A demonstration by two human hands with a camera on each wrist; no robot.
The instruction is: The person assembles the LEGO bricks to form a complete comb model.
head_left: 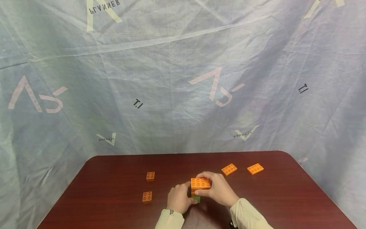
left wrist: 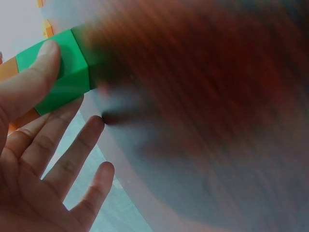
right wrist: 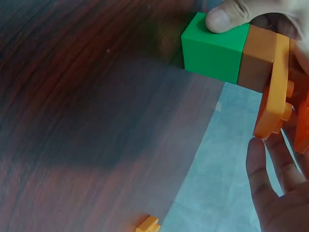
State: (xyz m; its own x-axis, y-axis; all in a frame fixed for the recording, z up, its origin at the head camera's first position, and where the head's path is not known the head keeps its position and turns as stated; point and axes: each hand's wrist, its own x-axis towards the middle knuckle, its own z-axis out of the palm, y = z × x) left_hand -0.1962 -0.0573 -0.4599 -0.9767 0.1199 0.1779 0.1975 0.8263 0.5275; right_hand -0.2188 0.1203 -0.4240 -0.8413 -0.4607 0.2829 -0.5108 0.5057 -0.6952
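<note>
A stack of toy building bricks stands between my two hands. At its bottom is a green block [right wrist: 212, 58], with a brown-orange block [right wrist: 256, 60] on it and a thin orange plate [right wrist: 271, 113] jutting sideways above that. My left hand [head_left: 179, 197] grips the green block low down, thumb on one side. Its outer fingers [left wrist: 72, 164] spread away from the block in the left wrist view. Up at the top, my right hand [head_left: 220, 189] pinches an eight-stud orange brick [head_left: 200, 183] between thumb and fingers. Part of the stack below that brick is hidden by the hands.
Two small four-stud orange bricks, one farther [head_left: 150, 176] and one nearer [head_left: 147, 197], lie on the left. On the right at the back lie two flat orange plates [head_left: 229, 169] [head_left: 255, 169]. The dark red-brown table [head_left: 114, 190] ends at a grey printed cloth [head_left: 171, 121].
</note>
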